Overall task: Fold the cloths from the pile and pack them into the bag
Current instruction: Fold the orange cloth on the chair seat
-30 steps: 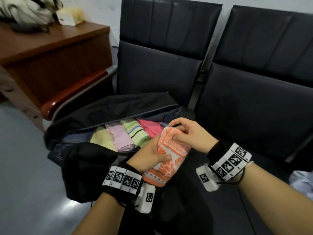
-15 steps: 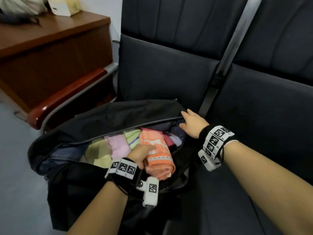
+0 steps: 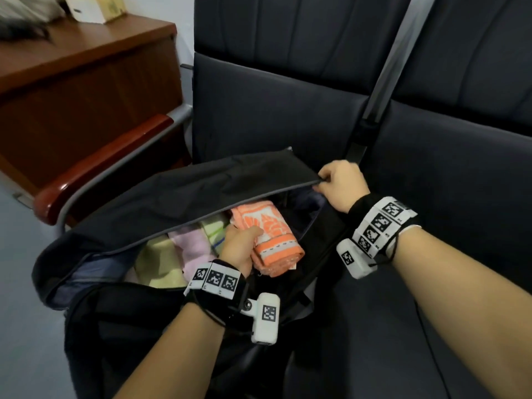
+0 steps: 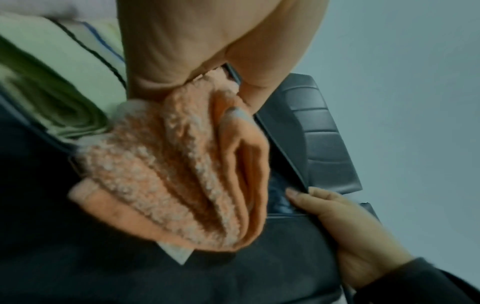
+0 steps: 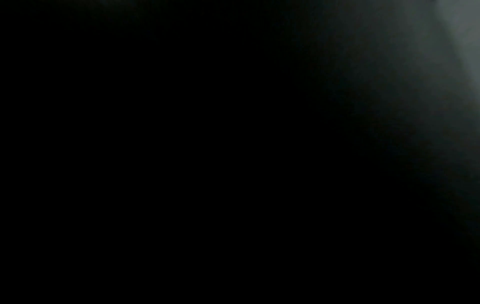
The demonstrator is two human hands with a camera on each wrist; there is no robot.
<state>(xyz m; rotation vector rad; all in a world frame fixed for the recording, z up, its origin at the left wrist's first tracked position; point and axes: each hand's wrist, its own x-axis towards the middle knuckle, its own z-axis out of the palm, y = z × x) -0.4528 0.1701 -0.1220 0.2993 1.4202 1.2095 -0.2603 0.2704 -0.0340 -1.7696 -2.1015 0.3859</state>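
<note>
Presently: seats (image 3: pixel 288 110) are occupied by an open black bag (image 3: pixel 201 191). Its flap edge is pinched by the right hand (image 3: pixel 342 185). An orange cloth (image 3: pixel 267 234), folded, is gripped inside the bag by the left hand (image 3: pixel 239 246), fingers (image 4: pixel 244 115) clamped on it.

The orange cloth (image 3: pixel 267 234) is looped terry, nubbly and matt, with a flatter woven hem. Beside it the pink cloth (image 3: pixel 191 246) looks fuzzy and soft, and the green striped cloth (image 4: pixel 52 88) has a smoother weave. The bag (image 3: pixel 201 191) is thin black fabric, matt, with grey piping along its edge. The seats (image 3: pixel 288 110) are dark leather-like upholstery with a dull sheen. The armrest (image 3: pixel 95 174) is glossy reddish wood on a grey metal tube, the desk (image 3: pixel 80 61) polished wood.
</note>
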